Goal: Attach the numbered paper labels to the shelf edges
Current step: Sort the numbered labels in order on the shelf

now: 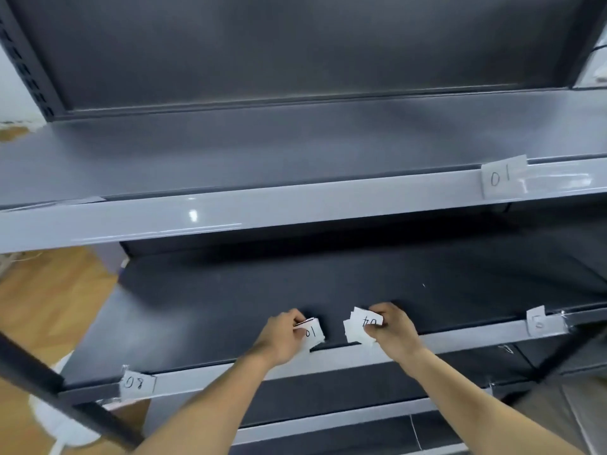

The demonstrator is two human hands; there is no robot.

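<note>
My left hand [282, 336] holds a small stack of white paper labels [312, 331]; the top one reads "01" upside down. My right hand [392, 328] grips another bunch of labels [361, 325], one marked "04". Both hands hover over the front of the middle grey shelf [210, 310]. On the top shelf's light front edge [230, 215] a label "01" [502, 178] is stuck at the right. The middle shelf's edge [460, 343] carries label "08" [135, 384] at the left and another label [537, 320] at the right.
A dark back panel [295, 47] closes the rack behind the shelves. A lower shelf edge [328, 418] runs below my arms. Wooden floor [39, 307] shows at the left, with a dark upright post [65, 392] crossing the bottom left corner.
</note>
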